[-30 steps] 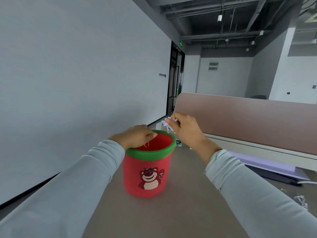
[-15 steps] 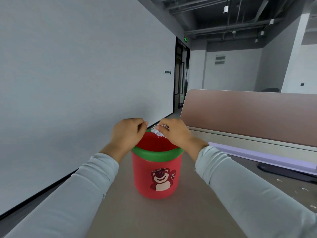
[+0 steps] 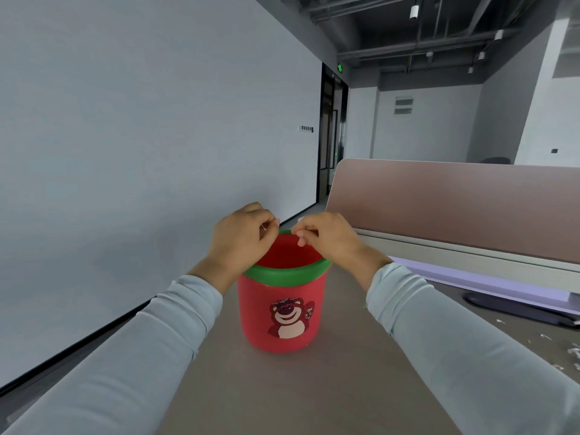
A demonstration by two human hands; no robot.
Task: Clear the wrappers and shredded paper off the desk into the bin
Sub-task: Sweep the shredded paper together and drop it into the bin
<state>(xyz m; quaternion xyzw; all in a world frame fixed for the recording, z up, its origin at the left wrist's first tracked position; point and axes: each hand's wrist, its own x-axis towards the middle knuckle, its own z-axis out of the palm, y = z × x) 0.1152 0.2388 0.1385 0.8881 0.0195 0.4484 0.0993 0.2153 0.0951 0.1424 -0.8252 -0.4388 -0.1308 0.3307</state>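
1. Left hand [image 3: 243,237] and right hand [image 3: 326,238]: both are over the mouth of the bin [image 3: 282,309], fingers curled and fingertips pinched; whether a shred sits in either pinch cannot be told
2. Bin position: upright on the table [image 3: 314,390], between the forearms
3. Progress, judged: partly done; shredded paper [image 3: 574,353] lies at the table's right edge, well apart from the bin
4. Count: one bin, two hands, at least four scraps, no wrapper visible
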